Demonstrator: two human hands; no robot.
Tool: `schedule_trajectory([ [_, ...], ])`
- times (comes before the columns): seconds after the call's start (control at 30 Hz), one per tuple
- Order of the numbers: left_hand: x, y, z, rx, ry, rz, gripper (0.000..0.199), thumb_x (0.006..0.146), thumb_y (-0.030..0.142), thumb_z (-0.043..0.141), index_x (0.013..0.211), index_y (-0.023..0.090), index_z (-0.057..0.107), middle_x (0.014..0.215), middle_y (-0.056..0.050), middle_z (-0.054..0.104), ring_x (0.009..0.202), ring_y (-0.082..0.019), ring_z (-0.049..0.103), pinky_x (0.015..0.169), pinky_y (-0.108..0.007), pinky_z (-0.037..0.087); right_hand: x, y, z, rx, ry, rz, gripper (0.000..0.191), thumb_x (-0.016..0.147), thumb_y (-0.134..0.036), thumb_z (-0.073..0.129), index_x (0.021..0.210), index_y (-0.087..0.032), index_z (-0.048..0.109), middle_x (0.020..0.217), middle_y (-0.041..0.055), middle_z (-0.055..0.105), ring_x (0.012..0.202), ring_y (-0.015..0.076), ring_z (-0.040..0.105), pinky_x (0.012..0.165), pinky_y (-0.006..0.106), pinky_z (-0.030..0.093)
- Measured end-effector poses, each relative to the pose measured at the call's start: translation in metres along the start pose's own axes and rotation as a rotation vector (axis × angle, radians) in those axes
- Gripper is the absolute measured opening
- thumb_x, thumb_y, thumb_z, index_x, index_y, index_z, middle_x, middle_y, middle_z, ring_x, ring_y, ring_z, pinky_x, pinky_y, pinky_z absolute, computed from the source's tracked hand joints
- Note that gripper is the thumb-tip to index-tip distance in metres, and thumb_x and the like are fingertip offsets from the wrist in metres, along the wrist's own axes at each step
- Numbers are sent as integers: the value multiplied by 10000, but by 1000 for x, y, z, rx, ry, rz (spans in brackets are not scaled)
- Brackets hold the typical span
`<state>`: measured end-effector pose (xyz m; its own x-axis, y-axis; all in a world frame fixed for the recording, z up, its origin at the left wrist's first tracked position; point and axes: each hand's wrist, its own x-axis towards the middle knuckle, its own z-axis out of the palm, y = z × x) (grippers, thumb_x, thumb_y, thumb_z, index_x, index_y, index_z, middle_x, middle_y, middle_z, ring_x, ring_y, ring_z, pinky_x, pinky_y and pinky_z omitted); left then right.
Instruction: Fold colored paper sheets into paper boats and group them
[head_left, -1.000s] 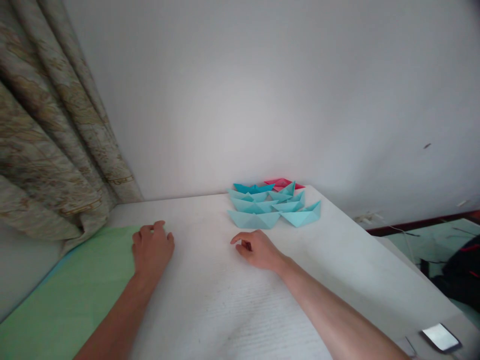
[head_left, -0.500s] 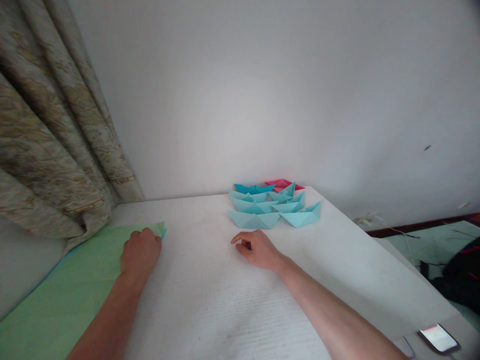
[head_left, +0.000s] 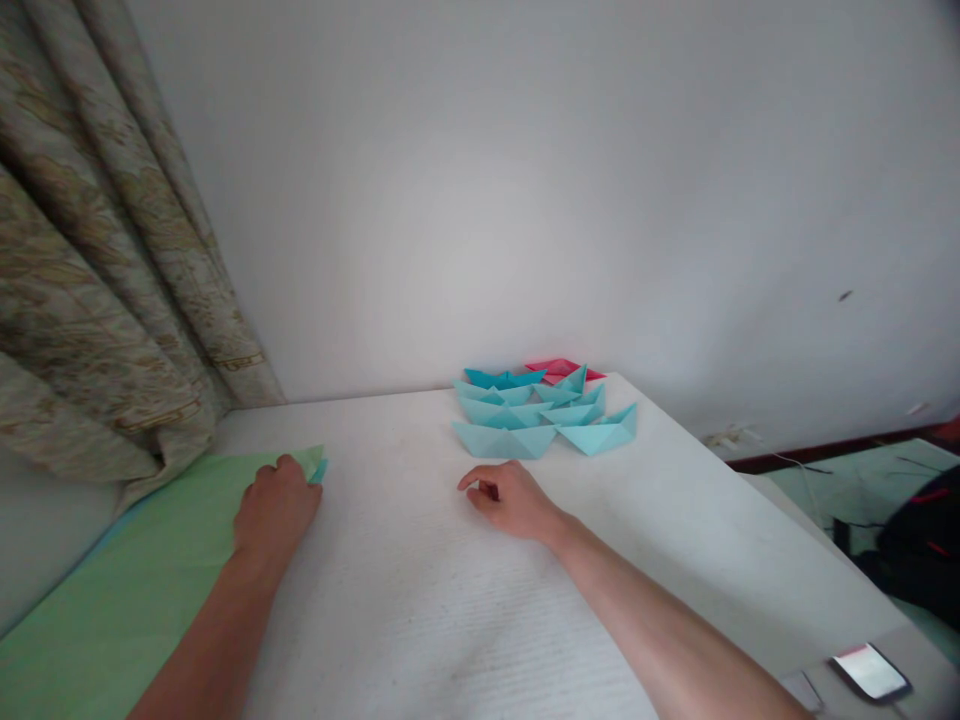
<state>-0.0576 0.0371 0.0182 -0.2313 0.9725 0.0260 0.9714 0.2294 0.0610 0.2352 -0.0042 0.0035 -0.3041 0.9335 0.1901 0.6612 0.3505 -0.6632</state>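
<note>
Left hand [head_left: 275, 510] grips green paper [head_left: 127, 570] — long axis slanting up-right toward the paper boats [head_left: 510, 425]; right hand [head_left: 510, 500] curled, empty.

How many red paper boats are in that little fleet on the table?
1. The red origami boat sits at the very back of the group, partly covered by the pale blue origami boats in front of it. Another red one could be hidden behind them.
</note>
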Motion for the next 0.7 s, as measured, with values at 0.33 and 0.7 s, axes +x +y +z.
schedule_trajectory([
  [0.33,-4,-1,-8,-83,30,1,372,838,223,330,1127,119,539,958,-210,659,888,-341,632,704,-383,462,0,-1,1,25,3,-4,201,790,-162,530,865,-187,714,519,-29,549,464,86,437,512,215,337],
  [0.7,-47,62,8,-775,237,362,269,808,208,462,993,152,650,972,-87,700,852,-212,662,793,-312,518,-2,-16,8,435,-156,45,377,807,-350,608,1128,-156,647,941,84,707,662,135,567,590,249,449],
])
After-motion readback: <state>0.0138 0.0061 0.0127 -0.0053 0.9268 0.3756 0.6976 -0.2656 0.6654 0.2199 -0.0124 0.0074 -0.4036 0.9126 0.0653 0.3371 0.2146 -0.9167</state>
